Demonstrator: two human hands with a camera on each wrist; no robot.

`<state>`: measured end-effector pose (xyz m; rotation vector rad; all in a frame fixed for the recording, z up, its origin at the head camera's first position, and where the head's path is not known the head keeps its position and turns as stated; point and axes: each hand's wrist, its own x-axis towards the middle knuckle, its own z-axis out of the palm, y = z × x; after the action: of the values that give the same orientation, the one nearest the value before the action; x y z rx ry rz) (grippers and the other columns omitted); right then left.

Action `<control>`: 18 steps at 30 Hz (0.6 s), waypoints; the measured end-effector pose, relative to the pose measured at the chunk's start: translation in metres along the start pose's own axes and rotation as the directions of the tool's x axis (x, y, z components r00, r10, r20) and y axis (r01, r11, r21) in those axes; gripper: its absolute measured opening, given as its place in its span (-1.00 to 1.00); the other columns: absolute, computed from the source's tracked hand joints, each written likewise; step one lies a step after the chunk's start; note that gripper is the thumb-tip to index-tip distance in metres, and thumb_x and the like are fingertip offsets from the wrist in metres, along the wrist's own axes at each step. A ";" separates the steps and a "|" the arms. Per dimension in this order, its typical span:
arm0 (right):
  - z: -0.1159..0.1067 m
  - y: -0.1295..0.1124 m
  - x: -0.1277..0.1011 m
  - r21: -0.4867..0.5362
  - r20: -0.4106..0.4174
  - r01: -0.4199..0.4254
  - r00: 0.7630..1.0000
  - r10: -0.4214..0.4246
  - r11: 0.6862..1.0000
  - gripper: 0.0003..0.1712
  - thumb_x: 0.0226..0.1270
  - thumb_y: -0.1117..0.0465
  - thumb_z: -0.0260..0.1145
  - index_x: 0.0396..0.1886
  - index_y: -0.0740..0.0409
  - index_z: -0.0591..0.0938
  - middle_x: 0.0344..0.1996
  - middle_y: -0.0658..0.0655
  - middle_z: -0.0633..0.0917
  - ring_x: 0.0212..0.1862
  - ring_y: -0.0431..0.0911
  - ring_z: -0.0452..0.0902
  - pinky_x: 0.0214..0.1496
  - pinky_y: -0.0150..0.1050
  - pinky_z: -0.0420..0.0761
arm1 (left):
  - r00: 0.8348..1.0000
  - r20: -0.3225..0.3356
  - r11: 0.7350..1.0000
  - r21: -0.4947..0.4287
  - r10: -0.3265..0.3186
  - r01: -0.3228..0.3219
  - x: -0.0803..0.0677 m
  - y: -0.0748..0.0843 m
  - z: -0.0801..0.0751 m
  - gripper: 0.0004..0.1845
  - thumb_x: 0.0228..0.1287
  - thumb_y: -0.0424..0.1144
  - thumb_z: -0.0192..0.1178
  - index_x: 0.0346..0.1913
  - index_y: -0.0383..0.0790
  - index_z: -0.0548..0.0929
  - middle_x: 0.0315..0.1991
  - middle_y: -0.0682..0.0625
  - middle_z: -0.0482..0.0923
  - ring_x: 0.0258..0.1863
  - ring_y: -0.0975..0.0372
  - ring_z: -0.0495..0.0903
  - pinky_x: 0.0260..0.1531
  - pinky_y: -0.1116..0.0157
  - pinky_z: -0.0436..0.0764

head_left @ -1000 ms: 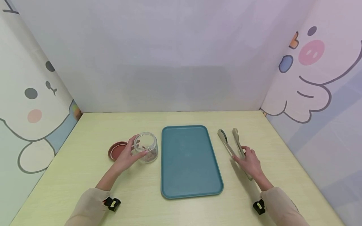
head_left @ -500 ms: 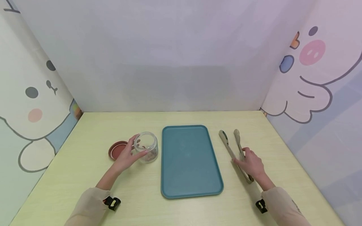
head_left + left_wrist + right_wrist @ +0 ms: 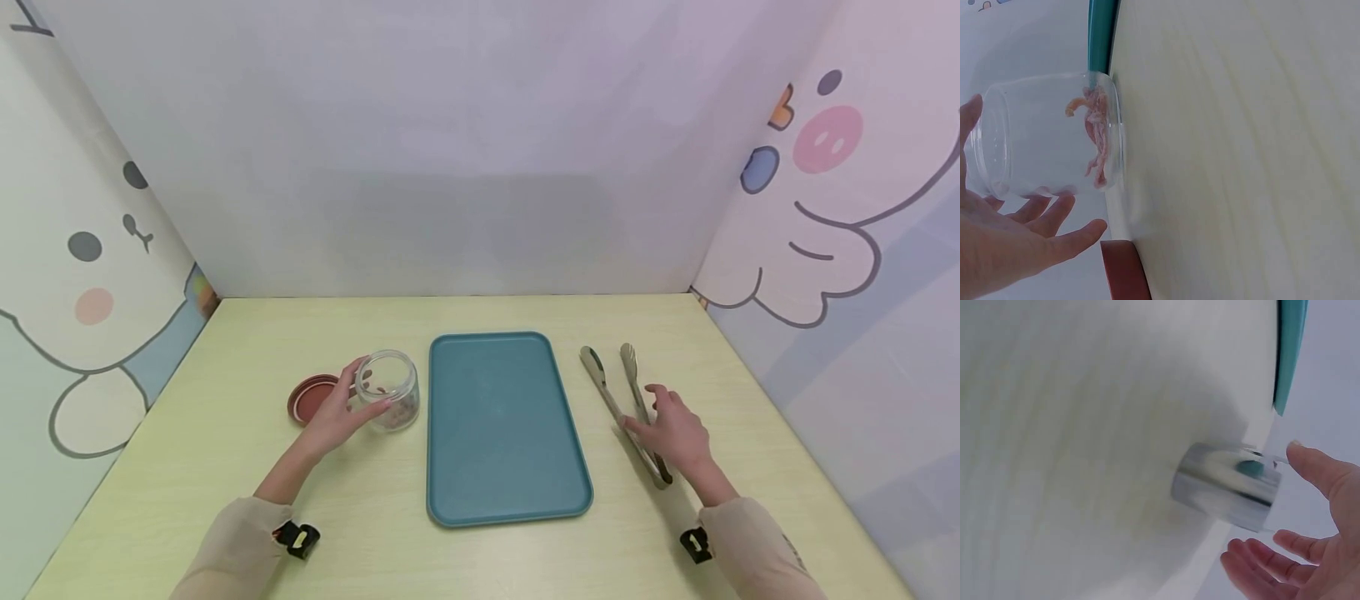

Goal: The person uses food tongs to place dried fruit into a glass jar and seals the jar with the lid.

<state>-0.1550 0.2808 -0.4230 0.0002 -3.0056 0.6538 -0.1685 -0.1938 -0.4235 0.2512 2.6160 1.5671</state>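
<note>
Left hand (image 3: 337, 412) cupping clear jar (image 3: 387, 389), glass-like, likely slippery, fragile | right hand (image 3: 675, 429) grip spread, hovering over steel tongs (image 3: 626, 400), holding nothing | tongs stiff, springy; take mid-arms

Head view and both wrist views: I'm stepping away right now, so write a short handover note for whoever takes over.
Left hand holds the open glass jar, upright on the table; pinkish strips lie at its bottom.
Right hand is open, fingers spread over the metal tongs, which lie flat right of the tray, not gripped.
Done: red lid is off, lying left of the jar.
Left: teal tray has nothing on it; tongs not lifted.
</note>
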 end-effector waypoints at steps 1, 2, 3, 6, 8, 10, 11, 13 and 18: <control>-0.001 -0.001 0.001 0.013 -0.017 0.014 1.000 -0.013 1.000 -0.25 0.06 -0.03 0.30 0.11 0.36 0.28 -0.20 0.38 0.45 -0.36 0.16 0.46 -0.57 -0.07 0.41 | 1.000 0.001 1.000 0.000 0.000 0.000 0.000 0.000 0.000 -0.11 0.06 0.03 0.22 0.34 -0.12 -0.07 0.23 -0.29 0.09 0.17 -0.18 0.12 -0.02 -0.17 0.21; -0.003 -0.002 0.001 0.027 -0.035 0.031 0.999 -0.030 0.999 -0.26 0.07 -0.03 0.29 0.11 0.36 0.28 -0.19 0.38 0.45 -0.34 0.15 0.46 -0.55 -0.06 0.42 | 1.000 0.002 1.000 0.001 -0.001 0.001 0.000 0.000 0.000 -0.11 0.06 0.03 0.22 0.34 -0.12 -0.07 0.23 -0.29 0.09 0.17 -0.18 0.12 -0.02 -0.17 0.21; -0.004 -0.004 0.002 0.043 -0.055 0.051 0.997 -0.049 0.998 -0.27 0.09 -0.02 0.28 0.11 0.36 0.29 -0.20 0.38 0.45 -0.32 0.15 0.46 -0.52 -0.05 0.43 | 1.000 0.002 1.000 0.002 -0.003 0.003 0.000 0.000 0.000 -0.11 0.06 0.03 0.22 0.34 -0.12 -0.07 0.23 -0.29 0.09 0.17 -0.18 0.11 -0.02 -0.17 0.21; -0.005 -0.009 0.005 0.085 -0.118 0.124 0.986 -0.113 0.989 -0.32 0.11 0.01 0.28 0.10 0.36 0.32 -0.23 0.35 0.46 -0.28 0.14 0.45 -0.45 -0.03 0.45 | 1.000 0.005 1.000 0.002 -0.007 0.007 0.000 0.000 0.000 -0.10 0.05 0.03 0.22 0.34 -0.13 -0.07 0.23 -0.29 0.08 0.17 -0.18 0.11 -0.01 -0.17 0.21; -0.005 -0.014 0.006 0.110 -0.155 0.176 0.975 -0.158 0.978 -0.35 0.11 0.07 0.29 0.10 0.35 0.34 -0.24 0.33 0.47 -0.27 0.14 0.45 -0.41 -0.02 0.46 | 1.000 0.007 1.000 0.004 -0.007 0.007 0.000 0.000 -0.001 -0.10 0.05 0.03 0.22 0.34 -0.13 -0.07 0.24 -0.29 0.08 0.17 -0.18 0.11 -0.01 -0.17 0.21; -0.004 -0.020 0.008 0.138 -0.180 0.220 0.964 -0.194 0.966 -0.38 0.09 0.11 0.31 0.09 0.34 0.36 -0.26 0.30 0.48 -0.26 0.13 0.45 -0.37 -0.02 0.45 | 1.000 0.012 1.000 0.003 -0.006 0.006 -0.001 0.000 -0.001 -0.11 0.06 0.02 0.22 0.34 -0.13 -0.07 0.24 -0.28 0.07 0.17 -0.19 0.11 -0.01 -0.18 0.20; -0.004 -0.023 0.009 0.153 -0.189 0.242 0.959 -0.212 0.958 -0.39 0.09 0.12 0.32 0.08 0.33 0.37 -0.25 0.29 0.48 -0.26 0.13 0.45 -0.35 -0.01 0.46 | 1.000 0.015 1.000 0.002 -0.003 0.003 -0.001 0.000 -0.001 -0.11 0.06 0.02 0.22 0.34 -0.13 -0.07 0.25 -0.28 0.07 0.17 -0.19 0.11 -0.01 -0.18 0.19; -0.003 -0.031 0.011 0.183 -0.201 0.286 0.948 -0.249 0.941 -0.41 0.08 0.14 0.32 0.07 0.33 0.38 -0.25 0.27 0.49 -0.25 0.12 0.45 -0.32 -0.01 0.46 | 1.000 0.024 1.000 0.000 0.001 -0.001 -0.001 -0.001 -0.002 -0.12 0.07 0.01 0.21 0.34 -0.12 -0.07 0.25 -0.27 0.06 0.17 -0.19 0.11 -0.01 -0.19 0.18; -0.002 -0.052 0.014 0.289 -0.210 0.386 0.918 -0.335 0.876 -0.44 0.09 0.16 0.32 0.06 0.30 0.40 -0.19 0.20 0.49 -0.18 0.06 0.42 -0.28 0.00 0.48 | 0.996 0.076 0.999 -0.039 0.035 -0.032 -0.001 -0.005 -0.008 -0.18 0.15 -0.04 0.15 0.35 -0.09 -0.09 0.27 -0.26 0.02 0.19 -0.19 0.07 0.04 -0.16 0.13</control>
<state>-0.1680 0.2340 -0.3986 0.4938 -2.6061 1.0356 -0.1695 -0.2028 -0.4241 0.3474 2.5346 1.5829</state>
